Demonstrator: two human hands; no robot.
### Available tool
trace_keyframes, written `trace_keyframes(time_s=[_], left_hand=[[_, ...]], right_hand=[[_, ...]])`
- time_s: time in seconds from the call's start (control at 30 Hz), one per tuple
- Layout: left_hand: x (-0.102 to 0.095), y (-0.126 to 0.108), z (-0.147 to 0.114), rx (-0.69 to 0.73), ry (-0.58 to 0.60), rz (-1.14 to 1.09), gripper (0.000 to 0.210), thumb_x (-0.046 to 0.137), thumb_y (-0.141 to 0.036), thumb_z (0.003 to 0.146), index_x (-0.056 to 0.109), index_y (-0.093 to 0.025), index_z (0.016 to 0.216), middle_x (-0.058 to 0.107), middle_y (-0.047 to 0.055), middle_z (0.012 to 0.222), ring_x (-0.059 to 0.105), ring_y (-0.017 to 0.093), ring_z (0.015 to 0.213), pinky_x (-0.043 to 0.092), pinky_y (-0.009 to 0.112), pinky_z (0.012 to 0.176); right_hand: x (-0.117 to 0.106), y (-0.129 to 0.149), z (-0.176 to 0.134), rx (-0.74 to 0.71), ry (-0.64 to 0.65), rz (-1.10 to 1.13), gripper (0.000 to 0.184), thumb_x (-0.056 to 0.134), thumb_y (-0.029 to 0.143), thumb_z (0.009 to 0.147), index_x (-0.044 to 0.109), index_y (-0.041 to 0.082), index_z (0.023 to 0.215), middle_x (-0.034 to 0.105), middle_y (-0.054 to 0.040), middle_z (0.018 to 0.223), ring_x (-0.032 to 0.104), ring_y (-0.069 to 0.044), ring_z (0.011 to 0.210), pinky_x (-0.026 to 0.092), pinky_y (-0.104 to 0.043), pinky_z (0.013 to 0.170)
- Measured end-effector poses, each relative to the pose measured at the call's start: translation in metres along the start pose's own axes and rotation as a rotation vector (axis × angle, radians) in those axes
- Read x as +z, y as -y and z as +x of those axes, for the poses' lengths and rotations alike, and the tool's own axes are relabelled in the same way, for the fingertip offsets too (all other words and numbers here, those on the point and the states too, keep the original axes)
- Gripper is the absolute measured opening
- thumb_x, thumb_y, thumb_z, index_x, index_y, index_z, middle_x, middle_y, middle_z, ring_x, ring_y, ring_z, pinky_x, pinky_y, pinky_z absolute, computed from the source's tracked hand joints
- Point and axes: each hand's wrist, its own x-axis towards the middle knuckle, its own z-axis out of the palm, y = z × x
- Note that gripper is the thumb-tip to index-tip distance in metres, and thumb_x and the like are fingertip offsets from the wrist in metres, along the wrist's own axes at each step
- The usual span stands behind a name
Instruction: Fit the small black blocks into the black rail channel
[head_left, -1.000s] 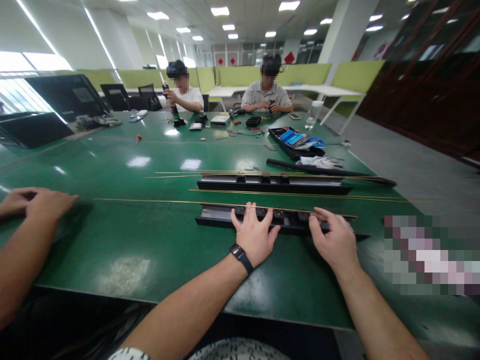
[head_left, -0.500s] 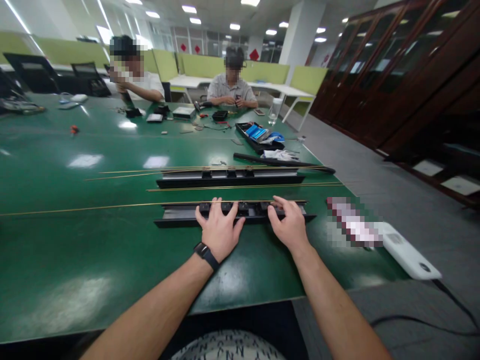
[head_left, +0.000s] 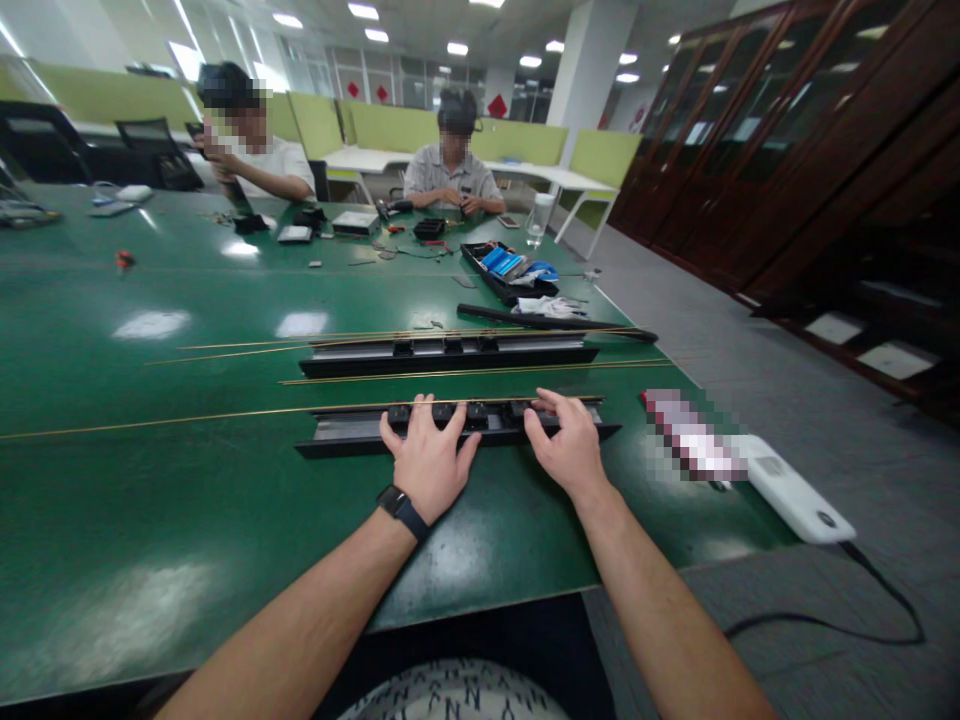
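Observation:
A long black rail with a grey inner channel lies crosswise in front of me, with several small black blocks set in it. Along its far side runs a thin brass-coloured rod, extending well past the rail's left end. My left hand, with a dark watch on its wrist, rests with fingers spread over the left and middle blocks. Near the rail's right end, my right hand has thumb and index finger apart, touching around a block and the rod. Fingertip contact is partly hidden.
A second black rail with blocks lies beyond, with more thin rods around it. Farther back are a black tube, white gloves and a black tray. A white device sits at right. Two people sit across the table.
The whole view has shifted slightly, so things appear a little farther left. Both hands keep nearly the same place on the rail.

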Motion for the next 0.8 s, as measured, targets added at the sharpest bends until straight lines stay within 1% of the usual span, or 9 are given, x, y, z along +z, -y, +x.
trace_keyframes(time_s=[0.1,0.27,0.37,0.47,0.57,0.67,0.8], left_hand=[[-0.0008,-0.0004,0.0001,-0.004,0.003,-0.001,0.049,0.052,-0.049,0.104,0.062,-0.032,0.148,0.051,0.026,0.158,0.042,0.039,0.152,0.018,0.077,0.119],[-0.0014,-0.0004,0.0,0.0,0.003,-0.012,0.049,0.051,-0.049,0.104,0.063,-0.032,0.148,0.051,0.026,0.158,0.043,0.039,0.152,0.017,0.077,0.119],[-0.0008,-0.0003,-0.0001,-0.001,0.0,-0.01,0.048,0.052,-0.049,0.104,0.063,-0.032,0.148,0.052,0.026,0.157,0.043,0.039,0.152,0.017,0.077,0.119],[0.0001,-0.0001,-0.0002,-0.001,-0.003,-0.012,0.048,0.053,-0.048,0.103,0.063,-0.032,0.147,0.052,0.025,0.157,0.043,0.039,0.152,0.017,0.078,0.119],[0.0007,0.0,-0.0001,0.002,-0.009,-0.019,0.048,0.053,-0.048,0.103,0.063,-0.031,0.147,0.052,0.025,0.157,0.042,0.039,0.152,0.017,0.078,0.119],[0.0003,-0.0002,0.0,0.001,-0.008,-0.021,0.048,0.053,-0.048,0.103,0.063,-0.031,0.147,0.052,0.026,0.157,0.042,0.039,0.152,0.017,0.078,0.119],[-0.001,-0.0004,-0.0001,-0.001,-0.001,-0.014,0.049,0.052,-0.049,0.104,0.062,-0.032,0.148,0.051,0.026,0.157,0.042,0.039,0.152,0.018,0.077,0.119]], right_hand=[[-0.0005,0.0015,0.0,-0.004,0.018,0.002,0.036,0.062,0.043,0.096,0.072,0.022,0.123,0.079,-0.0101,0.107,0.07,-0.029,0.104,0.055,-0.05,0.099],[-0.0003,0.0029,-0.0006,-0.041,0.05,0.012,0.038,0.061,0.043,0.096,0.071,0.022,0.126,0.079,-0.0104,0.11,0.07,-0.029,0.105,0.055,-0.05,0.1],[-0.0006,0.0021,-0.0005,-0.014,0.035,0.004,0.041,0.062,0.044,0.095,0.07,0.022,0.128,0.079,-0.0108,0.109,0.07,-0.03,0.106,0.055,-0.051,0.101],[-0.0006,0.0013,-0.0003,0.008,0.014,-0.002,0.04,0.062,0.045,0.095,0.071,0.021,0.126,0.079,-0.011,0.107,0.07,-0.03,0.105,0.055,-0.051,0.1],[-0.0001,0.0012,-0.0004,-0.022,0.022,0.002,0.039,0.062,0.044,0.095,0.072,0.02,0.124,0.079,-0.011,0.108,0.07,-0.03,0.104,0.055,-0.051,0.099],[0.0002,0.0017,-0.0007,-0.052,0.043,0.009,0.038,0.063,0.043,0.095,0.071,0.021,0.125,0.079,-0.0106,0.111,0.07,-0.029,0.105,0.055,-0.051,0.101],[-0.0002,0.0022,-0.0005,-0.036,0.036,0.013,0.041,0.063,0.043,0.095,0.07,0.021,0.129,0.079,-0.0106,0.111,0.07,-0.03,0.106,0.055,-0.052,0.102]])
